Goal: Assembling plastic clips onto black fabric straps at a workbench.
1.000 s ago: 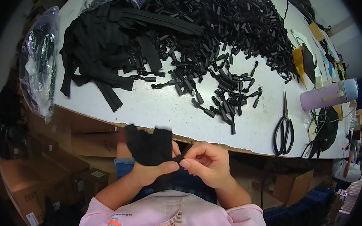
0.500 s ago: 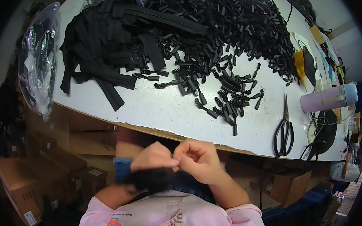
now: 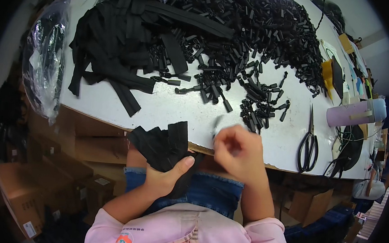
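My left hand [image 3: 170, 176] is closed around a bunch of black zipper strips [image 3: 159, 146], held over my lap in front of the table edge. The strips fan upward, and more black fabric hangs below my thumb. My right hand [image 3: 239, 151] is at the table's front edge with its fingers curled; motion blurs the fingertips. A pale smear shows beside them, and what they hold, if anything, is unclear. Just beyond lies a small group of black zipper pulls [image 3: 254, 112]. A tangled heap of black zipper strips [image 3: 111, 48] lies on the left side of the table.
A large pile of black zipper pulls [image 3: 264, 25] covers the far side of the white table [image 3: 172, 111]. Black-handled scissors [image 3: 308, 150] and a lilac bottle [image 3: 353, 113] lie at the right. A clear plastic bag [image 3: 45, 61] sits at the left edge; cardboard boxes [image 3: 24, 195] stand below.
My hands, together over my lap before, are now apart. The left has raised the zipper strips into clear view; the right has moved forward to the table edge. Fewer pulls lie near it.
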Demonstrator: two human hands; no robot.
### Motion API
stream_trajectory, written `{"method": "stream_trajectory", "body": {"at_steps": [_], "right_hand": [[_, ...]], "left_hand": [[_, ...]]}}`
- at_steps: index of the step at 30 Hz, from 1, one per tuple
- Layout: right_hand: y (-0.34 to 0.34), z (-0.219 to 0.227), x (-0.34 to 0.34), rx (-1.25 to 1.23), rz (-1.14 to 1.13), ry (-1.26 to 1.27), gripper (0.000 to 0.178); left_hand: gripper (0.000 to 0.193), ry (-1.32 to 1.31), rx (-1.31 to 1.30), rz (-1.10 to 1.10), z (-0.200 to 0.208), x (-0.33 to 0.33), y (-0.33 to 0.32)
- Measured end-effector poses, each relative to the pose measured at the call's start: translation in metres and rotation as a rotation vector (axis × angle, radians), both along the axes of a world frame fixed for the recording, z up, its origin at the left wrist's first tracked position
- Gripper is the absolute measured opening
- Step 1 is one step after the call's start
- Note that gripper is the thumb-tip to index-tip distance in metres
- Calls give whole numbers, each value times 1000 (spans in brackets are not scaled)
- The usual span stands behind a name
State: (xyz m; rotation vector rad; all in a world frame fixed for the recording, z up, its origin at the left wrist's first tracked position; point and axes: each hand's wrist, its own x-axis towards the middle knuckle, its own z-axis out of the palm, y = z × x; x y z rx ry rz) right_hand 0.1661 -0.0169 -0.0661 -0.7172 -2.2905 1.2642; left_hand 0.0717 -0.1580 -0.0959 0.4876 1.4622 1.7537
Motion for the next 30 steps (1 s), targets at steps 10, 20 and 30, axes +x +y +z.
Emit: {"method": "stream_trajectory", "body": {"at_steps": [10,20,30], "right_hand": [[-13,0,9,-188,196,303,12],[-20,-2,13,71,259,274,18],[-45,-19,9,-207,27,388,10]], "left_hand": [[19,28,67,-143,6,4,5],[20,86,23,-176,4,5,1],[19,316,113,-9,12,9,5]]}}
